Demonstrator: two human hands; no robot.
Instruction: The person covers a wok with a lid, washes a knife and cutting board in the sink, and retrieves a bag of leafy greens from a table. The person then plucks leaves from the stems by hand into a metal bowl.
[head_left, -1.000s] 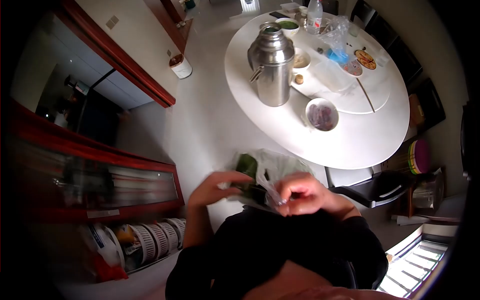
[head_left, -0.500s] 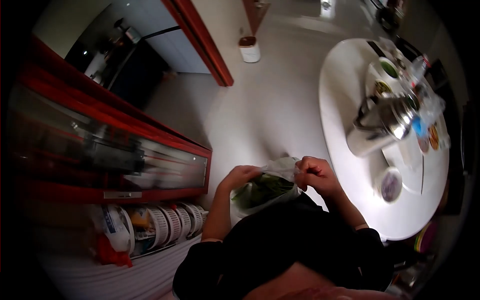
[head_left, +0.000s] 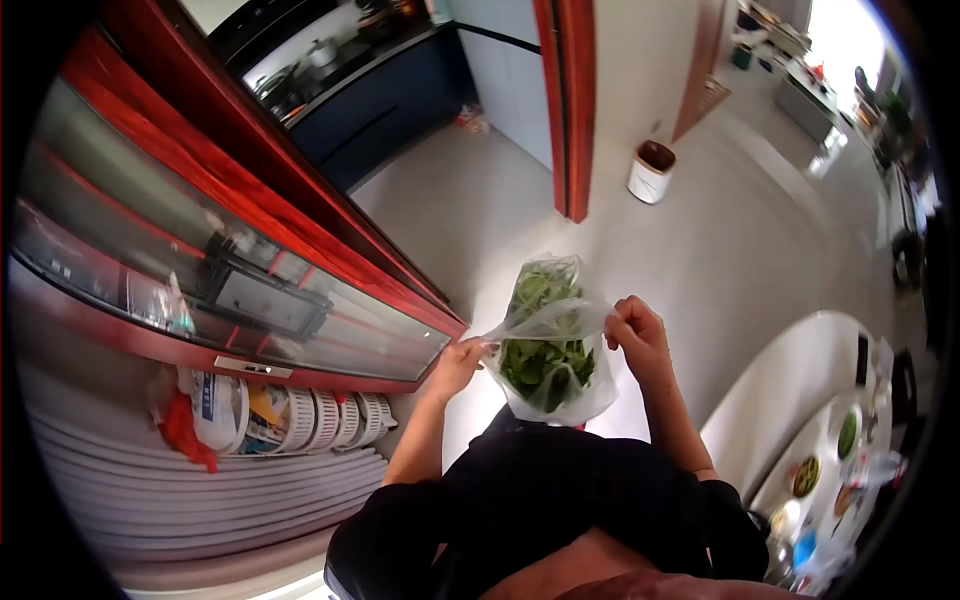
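Observation:
A clear plastic bag [head_left: 572,405] full of leafy green vegetables [head_left: 540,370] hangs in front of my body, held up between both hands. My left hand [head_left: 460,368] is closed on the left edge of the bag's opening. Opposite it, my right hand [head_left: 637,338] pinches the right edge with bent fingers. The film is stretched between them, and leaves show both above and below that stretched band. Parts of the fingertips are hidden by the plastic and by the hands themselves.
A red-framed glass sliding door [head_left: 330,330] stands at left, with a white basket rack [head_left: 325,425] below it. Through the doorway is a kitchen counter [head_left: 370,75]. A white bin [head_left: 650,180] stands on the floor ahead. The white table [head_left: 770,390] with dishes is at right.
My view has swung right, toward the doorway, so the table sits lower right. The bag is raised and spread wider, with more leaves showing. Both hands keep their hold, now further apart.

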